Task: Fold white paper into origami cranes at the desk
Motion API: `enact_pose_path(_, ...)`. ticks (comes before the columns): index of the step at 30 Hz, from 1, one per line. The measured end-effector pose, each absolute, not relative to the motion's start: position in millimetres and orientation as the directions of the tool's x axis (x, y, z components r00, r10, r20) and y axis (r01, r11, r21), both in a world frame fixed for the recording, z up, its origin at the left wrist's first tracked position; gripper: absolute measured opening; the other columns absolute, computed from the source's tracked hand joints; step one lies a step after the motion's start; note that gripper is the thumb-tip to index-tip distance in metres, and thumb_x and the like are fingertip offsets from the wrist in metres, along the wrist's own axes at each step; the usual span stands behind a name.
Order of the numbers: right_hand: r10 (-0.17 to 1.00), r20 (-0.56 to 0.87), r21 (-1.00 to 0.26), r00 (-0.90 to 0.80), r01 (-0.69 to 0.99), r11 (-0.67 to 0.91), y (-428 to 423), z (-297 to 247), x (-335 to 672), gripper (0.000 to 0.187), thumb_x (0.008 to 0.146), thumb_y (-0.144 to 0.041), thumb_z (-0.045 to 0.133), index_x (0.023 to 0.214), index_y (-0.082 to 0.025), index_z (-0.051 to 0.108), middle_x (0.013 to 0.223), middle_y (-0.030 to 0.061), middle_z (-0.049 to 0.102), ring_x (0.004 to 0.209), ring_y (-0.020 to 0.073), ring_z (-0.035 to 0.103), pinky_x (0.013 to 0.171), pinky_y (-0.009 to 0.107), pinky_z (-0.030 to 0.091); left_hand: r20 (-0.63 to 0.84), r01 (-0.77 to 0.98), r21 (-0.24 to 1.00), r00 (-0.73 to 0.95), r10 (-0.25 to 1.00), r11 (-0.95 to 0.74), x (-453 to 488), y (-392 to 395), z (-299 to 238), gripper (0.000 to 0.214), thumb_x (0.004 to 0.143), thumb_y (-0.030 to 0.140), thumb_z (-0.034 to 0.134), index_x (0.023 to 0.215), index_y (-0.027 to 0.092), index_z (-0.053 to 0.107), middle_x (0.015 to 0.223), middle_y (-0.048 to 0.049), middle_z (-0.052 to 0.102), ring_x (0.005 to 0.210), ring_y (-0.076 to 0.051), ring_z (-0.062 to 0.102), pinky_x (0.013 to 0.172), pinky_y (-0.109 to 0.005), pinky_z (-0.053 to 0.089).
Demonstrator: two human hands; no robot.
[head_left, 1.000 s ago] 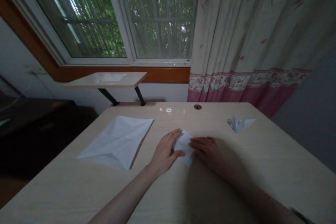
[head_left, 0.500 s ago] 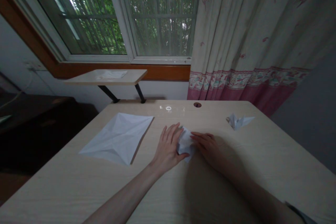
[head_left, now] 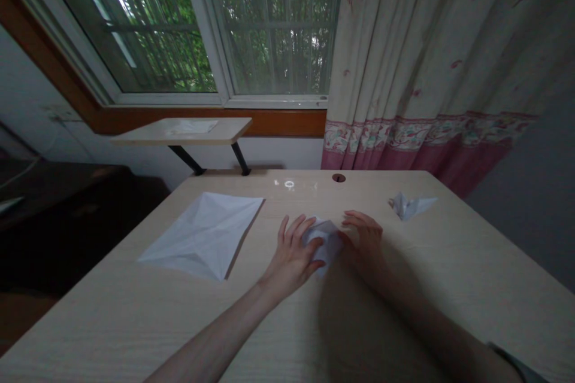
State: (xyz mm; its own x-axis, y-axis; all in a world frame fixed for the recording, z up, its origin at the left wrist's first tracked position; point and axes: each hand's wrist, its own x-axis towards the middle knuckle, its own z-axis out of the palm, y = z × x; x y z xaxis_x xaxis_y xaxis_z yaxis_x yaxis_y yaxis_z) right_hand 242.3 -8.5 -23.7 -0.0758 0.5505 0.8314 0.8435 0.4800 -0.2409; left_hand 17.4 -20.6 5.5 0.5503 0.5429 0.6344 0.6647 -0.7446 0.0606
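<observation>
A small folded piece of white paper (head_left: 327, 240) lies on the table between my hands, with a flap at its right side slightly raised. My left hand (head_left: 294, 251) rests over its left part, fingers spread and pressing it down, the index finger and thumb on top. At the right corner, my right hand (head_left: 363, 242) touches the paper with the thumb. The other fingers of that hand are lifted and apart from the thumb. Part of the folded paper is hidden under the left fingers.
A large creased white sheet (head_left: 211, 233) lies on the left of the table (head_left: 269, 335). A folded paper crane (head_left: 406, 206) sits at the far right. Behind stand a small raised shelf (head_left: 153, 133) with a paper on it, a window and a curtain (head_left: 381, 72).
My right hand has shifted slightly right and its fingers have risen off the paper. A flap on the right side has lifted with it. The left index finger has curled onto the paper.
</observation>
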Motion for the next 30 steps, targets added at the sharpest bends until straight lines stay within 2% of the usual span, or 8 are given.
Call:
enact_pose_path(4, 0.59, 0.804, -0.24, -0.068, 0.871, 0.428, -8.9, -25.6, 241.1, 0.017, 0.1, -0.038, 0.052, 0.111, -0.025, 0.055, 0.124, 0.0097, 0.061, 0.12, 0.0267, 0.054, 0.102, 0.045, 0.037, 0.576, 0.714, 0.13, 0.51, 0.638, -0.688, 16.0, -17.7, 4.6, 0.056, 0.075, 0.041, 0.084, 0.125, 0.026, 0.063, 0.154, -0.0149, 0.034, 0.143, -0.039, 0.03, 0.118, -0.067, 0.019)
enact_pose_path(10, 0.627, 0.776, -0.252, -0.07, 0.877, 0.409, -9.0, -28.6, 240.4, 0.015, 0.098, -0.035, 0.054, 0.11, -0.026, 0.056, 0.129, 0.0095, 0.056, 0.125, 0.0276, 0.05, 0.105, 0.047, 0.034, 0.528, 0.743, 0.166, 0.489, 0.695, -0.649, 15.5, -13.7, 2.5, 0.066, 0.074, 0.047, 0.084, 0.132, 0.029, 0.061, 0.161, -0.0152, 0.025, 0.146, -0.042, 0.025, 0.117, -0.07, 0.015)
enact_pose_path(18, 0.641, 0.765, -0.256, -0.06, 0.885, 0.388, -4.4, -35.4, 244.9, 0.016, 0.097, -0.039, 0.055, 0.105, -0.026, 0.06, 0.128, 0.0096, 0.057, 0.121, 0.0295, 0.051, 0.102, 0.049, 0.036, 0.491, 0.766, 0.224, 0.446, 0.749, -0.603, 17.5, -7.0, 0.6, 0.09, 0.059, 0.046, 0.094, 0.138, 0.029, 0.056, 0.163, -0.0156, 0.018, 0.147, -0.044, 0.021, 0.115, -0.071, 0.017)
enact_pose_path(27, 0.669, 0.742, -0.269, -0.042, 0.895, 0.355, -4.0, -33.1, 244.9, 0.02, 0.1, -0.037, 0.049, 0.092, -0.024, 0.062, 0.119, 0.0102, 0.061, 0.116, 0.0285, 0.053, 0.1, 0.05, 0.036, 0.409, 0.771, 0.31, 0.42, 0.81, -0.557, 16.6, -4.2, -0.9, 0.096, 0.058, 0.044, 0.094, 0.143, 0.029, 0.051, 0.165, -0.0145, 0.013, 0.148, -0.043, 0.018, 0.116, -0.07, 0.016)
enact_pose_path(30, 0.658, 0.752, -0.269, -0.039, 0.893, 0.36, -5.0, -29.3, 244.0, 0.019, 0.1, -0.034, 0.049, 0.09, -0.024, 0.061, 0.116, 0.01, 0.061, 0.112, 0.0284, 0.055, 0.097, 0.049, 0.037, 0.397, 0.761, 0.312, 0.439, 0.806, -0.568, 16.0, -3.3, 0.6, 0.097, 0.06, 0.043, 0.094, 0.145, 0.034, 0.049, 0.166, -0.0123, 0.008, 0.148, -0.044, 0.017, 0.116, -0.07, 0.016)
